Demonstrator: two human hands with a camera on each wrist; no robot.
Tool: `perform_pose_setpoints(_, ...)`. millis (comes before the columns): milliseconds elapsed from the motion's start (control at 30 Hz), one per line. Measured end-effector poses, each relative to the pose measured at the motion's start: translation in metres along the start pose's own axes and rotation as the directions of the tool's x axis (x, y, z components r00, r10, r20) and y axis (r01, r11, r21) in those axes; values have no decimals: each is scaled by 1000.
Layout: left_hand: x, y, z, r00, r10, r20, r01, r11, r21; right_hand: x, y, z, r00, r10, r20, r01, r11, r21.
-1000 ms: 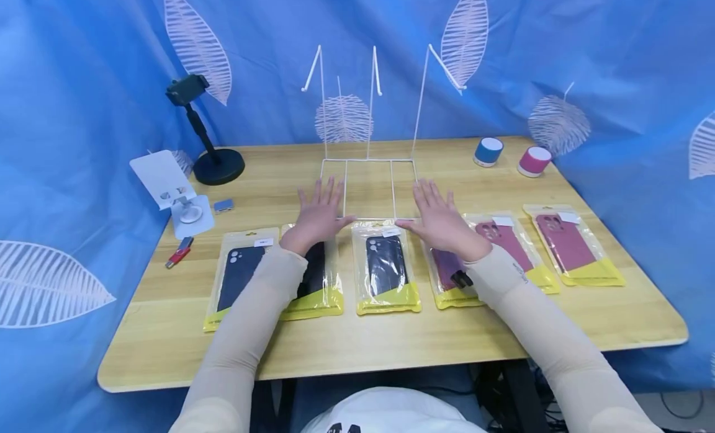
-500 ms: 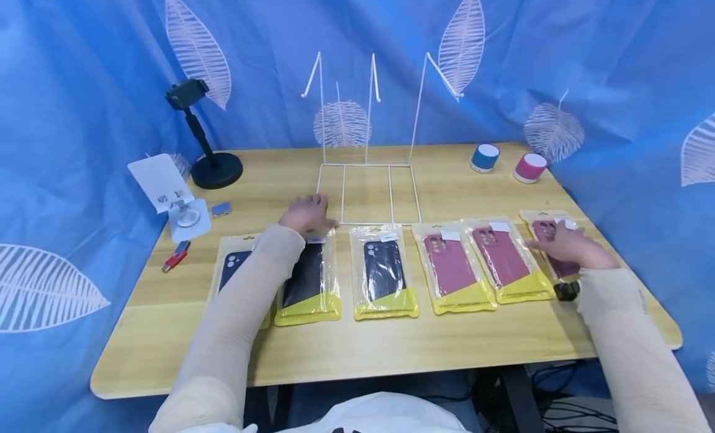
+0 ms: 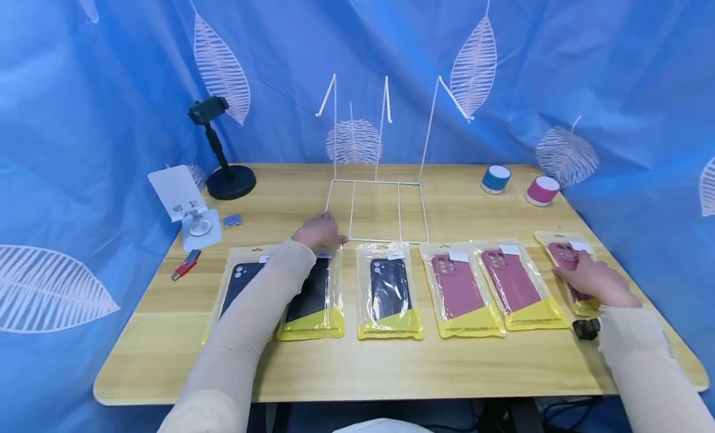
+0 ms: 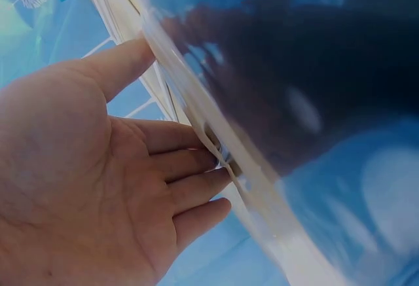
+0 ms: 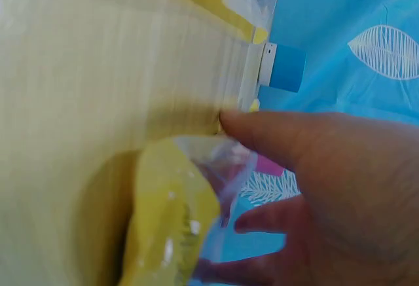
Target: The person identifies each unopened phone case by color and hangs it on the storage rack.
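Phone cases in clear and yellow bags lie in a row on the wooden table [image 3: 313, 377]. My left hand [image 3: 321, 232] is at the top of the second bag from the left, a black phone case [image 3: 310, 296]. In the left wrist view, its nearly straight fingers [image 4: 196, 188] and its thumb touch the bag's top edge. At the far right, my right hand [image 3: 600, 279] grips the sides of a bagged pink phone case [image 3: 564, 254]. That bag's yellow end [image 5: 163, 214] bows up over a shadow in the right wrist view. The hand covers part of the bag.
Behind the row stands a white wire rack [image 3: 385, 182] with upright hooks. A black phone holder [image 3: 231, 182], a white folding stand [image 3: 201, 228] and a red USB stick [image 3: 184, 268] are on the left. Blue [image 3: 495, 179] and pink [image 3: 542, 190] cylinders stand at back right.
From in front of the rack, my right hand has swung right to the last pink bag and taken hold of it. My left hand has come down to the second bag's top.
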State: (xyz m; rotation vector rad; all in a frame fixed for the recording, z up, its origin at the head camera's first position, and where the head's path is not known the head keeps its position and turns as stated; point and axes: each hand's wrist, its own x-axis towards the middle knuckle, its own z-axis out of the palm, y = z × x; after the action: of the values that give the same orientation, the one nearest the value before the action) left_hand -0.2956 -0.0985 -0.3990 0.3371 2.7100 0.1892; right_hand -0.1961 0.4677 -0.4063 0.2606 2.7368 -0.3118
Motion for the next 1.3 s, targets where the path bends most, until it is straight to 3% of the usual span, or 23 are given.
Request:
perform_pose_setpoints(300,-1,4,1,1000,-20,-4,20,1000,-19,6,-12,-2,986,-9,-166,11,1000,10)
perform_pose_setpoints(533,2,2,2,1000,-16,9,16,1000,-6,9,-38,-8,957,-47,-286,54,998,17)
perform_pose_setpoints(633,3,2,3,1000,-12,20,12,1000,0,1,-59,-16,930,-61,-363,82,996,42)
perform_pose_setpoints(700,4,1,4,1000,-9,24,9,1000,9,-8,-81,-25,894,-100,-437,135,990,48)
perform_pose_setpoints(800,4,1,4,1000,-12,23,12,1000,17,-29,-124,-42,814,-178,-553,243,969,45)
perform_pose_setpoints(900,2,-1,2,1000,-20,12,20,1000,22,-51,-172,-58,703,-239,-670,356,934,41)
perform_pose_setpoints(1000,-1,0,1,1000,-21,5,21,1000,11,-65,-209,-66,561,-275,-781,462,887,20)
perform_pose_setpoints(1067,-2,0,1,1000,-14,4,14,1000,11,-69,-226,-68,495,-281,-822,505,863,9)
perform_pose_setpoints(1133,-2,2,1,1000,-7,8,7,1000,17,-69,-237,-69,467,-277,-840,525,851,11)
perform_pose_setpoints(1300,-2,4,2,1000,-7,15,6,999,46,-61,-251,-68,488,-252,-836,518,854,45)
